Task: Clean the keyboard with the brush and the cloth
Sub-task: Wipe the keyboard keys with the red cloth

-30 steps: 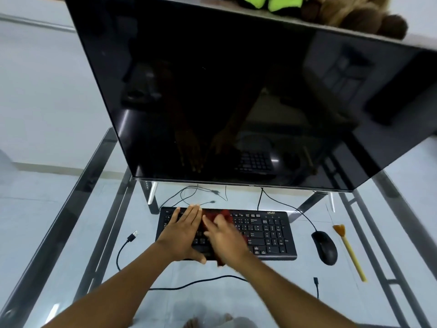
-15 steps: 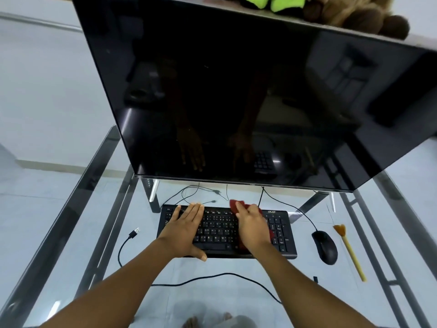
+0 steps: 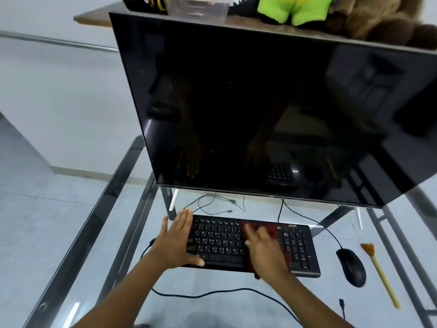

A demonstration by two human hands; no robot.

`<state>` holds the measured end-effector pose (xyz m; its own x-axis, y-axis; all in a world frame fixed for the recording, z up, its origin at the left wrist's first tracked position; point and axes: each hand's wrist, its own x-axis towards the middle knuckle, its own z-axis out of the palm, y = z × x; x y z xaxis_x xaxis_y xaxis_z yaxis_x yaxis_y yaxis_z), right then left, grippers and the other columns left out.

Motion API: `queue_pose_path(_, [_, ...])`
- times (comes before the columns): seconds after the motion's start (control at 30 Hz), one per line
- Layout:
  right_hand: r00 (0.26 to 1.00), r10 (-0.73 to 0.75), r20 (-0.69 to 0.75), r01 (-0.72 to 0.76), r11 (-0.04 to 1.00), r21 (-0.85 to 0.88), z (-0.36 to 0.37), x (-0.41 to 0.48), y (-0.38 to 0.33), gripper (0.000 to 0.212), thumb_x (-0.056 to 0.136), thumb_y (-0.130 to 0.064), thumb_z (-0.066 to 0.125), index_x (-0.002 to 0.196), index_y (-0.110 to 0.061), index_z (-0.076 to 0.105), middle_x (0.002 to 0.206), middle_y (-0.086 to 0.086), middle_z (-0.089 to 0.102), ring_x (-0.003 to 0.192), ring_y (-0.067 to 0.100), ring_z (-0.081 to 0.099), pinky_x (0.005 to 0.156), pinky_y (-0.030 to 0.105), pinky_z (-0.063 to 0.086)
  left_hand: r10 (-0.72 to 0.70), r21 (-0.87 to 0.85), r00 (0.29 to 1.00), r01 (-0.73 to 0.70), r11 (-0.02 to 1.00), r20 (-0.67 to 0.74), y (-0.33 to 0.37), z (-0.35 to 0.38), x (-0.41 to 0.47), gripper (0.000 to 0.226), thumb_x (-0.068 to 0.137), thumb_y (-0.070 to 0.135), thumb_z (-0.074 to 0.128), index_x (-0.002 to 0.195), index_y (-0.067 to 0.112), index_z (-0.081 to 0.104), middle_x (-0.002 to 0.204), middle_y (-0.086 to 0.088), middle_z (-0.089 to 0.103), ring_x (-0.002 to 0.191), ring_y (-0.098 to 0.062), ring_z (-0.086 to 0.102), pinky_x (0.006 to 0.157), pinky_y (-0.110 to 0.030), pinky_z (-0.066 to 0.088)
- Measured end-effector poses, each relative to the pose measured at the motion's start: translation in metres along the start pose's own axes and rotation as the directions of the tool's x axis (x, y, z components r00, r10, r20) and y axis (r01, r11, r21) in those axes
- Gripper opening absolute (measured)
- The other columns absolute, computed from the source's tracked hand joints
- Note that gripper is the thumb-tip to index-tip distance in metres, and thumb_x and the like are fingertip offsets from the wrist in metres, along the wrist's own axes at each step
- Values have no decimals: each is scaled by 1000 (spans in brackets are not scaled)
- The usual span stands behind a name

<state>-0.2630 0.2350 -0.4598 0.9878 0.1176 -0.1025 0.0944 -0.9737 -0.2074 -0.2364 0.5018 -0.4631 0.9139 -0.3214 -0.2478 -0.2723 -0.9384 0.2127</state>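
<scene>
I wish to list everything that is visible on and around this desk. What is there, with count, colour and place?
monitor: one, black, at the back of the table
keyboard: one, black, before the monitor
cloth: one, dark red, on the keyboard
mouse: one, black, right of the keyboard
brush: one, yellow handle, orange bristles, right of the mouse
cables: several, black, on the table
table: one, glass with metal frame
soft toys: at least two, green and brown, on the shelf above
left hand: flat on the keyboard's left end
right hand: pressing the cloth
</scene>
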Motion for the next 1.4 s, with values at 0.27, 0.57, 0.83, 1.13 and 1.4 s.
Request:
queue_pose_path(0.27, [992,81,-97,-83,996,-16,-2,31,-12,45,96,-19,49,140,-22,41,126,5,52,94,22,60,81,32,55,104,-101,994,-99,990,42,-16,2,-2,147,49,88,58,149,13,-19,159,0,-17,144,-14,-20,115,-37,-14])
queue_pose_path(0.57, [991,15,-134,-5,998,70,4,36,-38,47,96,-18,54,141,-25,43,116,5,58,92,24,62,85,35,55,84,-207,996,-86,975,-19,-22,9,-9,146,51,89,60,149,17,-21,159,5,-17,144,-8,-20,117,-36,-12])
queue_pose_path(0.83, [958,-274,-88,278,960,38,5,38,-33,53,90,-17,61,139,-32,46,107,-4,56,92,17,57,79,29,49,32,-348,999,-25,937,15,-26,16,-11,145,44,92,61,145,34,-27,159,18,-10,148,-16,6,121,-45,10])
queue_pose_path(1.13, [840,-542,3,542,839,42,9,42,-68,46,90,-22,57,135,-30,47,101,-2,55,89,20,57,78,35,47,53,-355,999,-49,933,2,-30,19,-9,143,47,92,59,145,34,-27,157,20,-14,148,-14,6,121,-42,8])
queue_pose_path(1.4, [725,-670,159,663,741,101,11,26,-103,29,86,-20,61,114,-27,56,98,2,52,87,24,57,80,36,42,27,-383,1000,-20,924,13,-30,21,-12,144,44,91,62,144,38,-28,159,19,-9,148,-18,7,120,-44,12])
